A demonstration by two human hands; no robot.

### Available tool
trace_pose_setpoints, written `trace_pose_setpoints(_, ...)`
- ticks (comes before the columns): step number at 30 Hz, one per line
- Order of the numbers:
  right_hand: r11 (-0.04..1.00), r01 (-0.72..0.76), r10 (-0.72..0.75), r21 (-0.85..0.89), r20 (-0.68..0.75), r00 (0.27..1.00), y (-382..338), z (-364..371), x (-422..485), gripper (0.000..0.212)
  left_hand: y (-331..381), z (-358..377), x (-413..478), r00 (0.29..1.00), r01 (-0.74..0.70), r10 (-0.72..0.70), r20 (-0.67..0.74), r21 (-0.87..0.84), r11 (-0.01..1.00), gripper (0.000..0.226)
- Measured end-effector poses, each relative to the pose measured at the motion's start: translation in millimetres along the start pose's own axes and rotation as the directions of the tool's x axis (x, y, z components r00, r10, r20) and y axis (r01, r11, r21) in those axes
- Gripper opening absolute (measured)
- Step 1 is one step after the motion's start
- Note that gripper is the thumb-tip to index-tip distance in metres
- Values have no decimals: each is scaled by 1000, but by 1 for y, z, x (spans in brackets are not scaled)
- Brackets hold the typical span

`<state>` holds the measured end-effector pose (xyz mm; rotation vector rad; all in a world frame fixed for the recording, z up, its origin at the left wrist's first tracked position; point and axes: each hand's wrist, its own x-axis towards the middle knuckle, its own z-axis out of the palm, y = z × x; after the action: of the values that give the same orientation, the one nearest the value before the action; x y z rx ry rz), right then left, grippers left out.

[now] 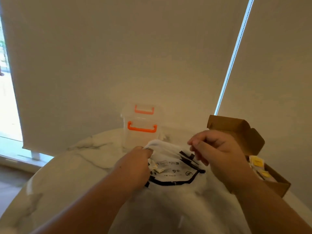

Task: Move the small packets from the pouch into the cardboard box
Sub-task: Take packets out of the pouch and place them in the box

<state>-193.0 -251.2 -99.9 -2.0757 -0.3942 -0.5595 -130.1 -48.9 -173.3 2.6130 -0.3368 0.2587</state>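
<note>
A white mesh pouch (170, 173) with a black zipper edge lies on the marble table between my hands. Small white packets (157, 167) show through it near my left hand. My left hand (135, 168) pinches the pouch's upper left rim. My right hand (217, 154) hovers over the pouch's right end, fingers curled close together above the black zipper pull; whether it grips anything is unclear. The open cardboard box (278, 184) sits at the right, its lid standing up, with yellow and white packets (257, 162) inside.
A clear plastic container (142, 130) with orange handles stands just behind the pouch. The round marble table (67, 174) curves away at the left. Roller blinds hang behind, with a bright window strip at far left.
</note>
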Motion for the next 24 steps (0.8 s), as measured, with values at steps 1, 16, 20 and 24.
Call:
trace_pose_setpoints(1, 997, -14, 24, -75, 138, 990, -3, 12, -3, 20, 0, 0, 0, 1000, -12, 12, 9, 1, 1000, 64)
trace_pose_setpoints(16, 791, -47, 264, -610, 272, 925, 71, 87, -4, 31, 0, 10, 9, 998, -42, 41, -37, -45, 998, 22)
trace_pose_setpoints(20, 797, -72, 291, -600, 277, 916, 75, 89, -3, 21, 3, 8, 5, 999, 24, -22, 23, -70, 997, 33)
trace_pose_setpoints(24, 779, -108, 336, -618, 266, 904, 78, 92, -3, 27, 6, 6, 4, 998, 51, -51, 27, 27, 998, 45)
